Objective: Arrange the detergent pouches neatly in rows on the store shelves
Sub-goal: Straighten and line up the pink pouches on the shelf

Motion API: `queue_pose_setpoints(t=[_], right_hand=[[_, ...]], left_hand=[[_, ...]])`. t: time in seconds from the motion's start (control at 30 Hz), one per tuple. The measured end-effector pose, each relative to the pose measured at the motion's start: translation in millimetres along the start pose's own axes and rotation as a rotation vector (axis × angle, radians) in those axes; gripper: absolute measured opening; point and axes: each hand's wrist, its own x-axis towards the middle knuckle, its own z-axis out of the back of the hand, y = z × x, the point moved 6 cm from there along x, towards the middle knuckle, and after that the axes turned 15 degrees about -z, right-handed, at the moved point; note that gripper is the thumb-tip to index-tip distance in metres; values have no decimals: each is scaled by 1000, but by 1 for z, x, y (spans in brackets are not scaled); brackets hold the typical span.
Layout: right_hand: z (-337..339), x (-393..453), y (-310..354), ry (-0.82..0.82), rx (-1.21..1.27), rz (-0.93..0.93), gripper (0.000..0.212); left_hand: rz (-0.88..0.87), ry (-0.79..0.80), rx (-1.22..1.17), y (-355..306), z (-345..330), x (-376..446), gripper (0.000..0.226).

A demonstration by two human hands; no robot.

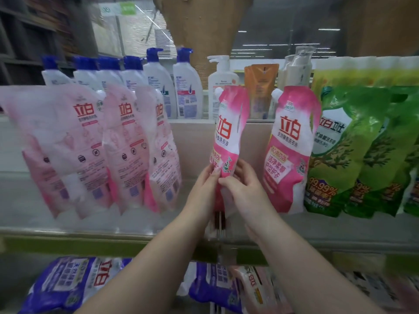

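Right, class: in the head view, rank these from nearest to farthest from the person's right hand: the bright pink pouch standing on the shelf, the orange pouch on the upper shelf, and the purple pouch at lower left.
1. Bright pink pouch, just right of the right hand.
2. Orange pouch, above on the upper shelf.
3. Purple pouch, down at lower left.

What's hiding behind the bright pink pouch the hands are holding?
Behind the bright pink pouch shows the beige shelf back panel. Above it stand a white pump bottle and an orange pouch; their lower parts are covered.
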Motion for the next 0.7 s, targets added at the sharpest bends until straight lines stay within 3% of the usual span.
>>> queue_pose_setpoints(t=[0.2, 0.4, 0.53, 0.63, 0.7], right_hand=[[-51, 0, -5, 97, -46, 4, 54], [-61, 2, -7, 70, -70, 18, 54], [-56, -2, -5, 58, -105, 15, 38], [-50, -11, 0, 17, -155, 14, 34], [-43, -17, 4, -14, -218, 33, 30]], left_hand=[[-57, -63, 340, -20, 54, 10, 36], [-56, -82, 234, -25, 53, -4, 38], [-252, -165, 404, -44, 59, -15, 13], [-425, -204, 395, -65, 60, -31, 12], [-479, -150, 330, -72, 49, -45, 18]])
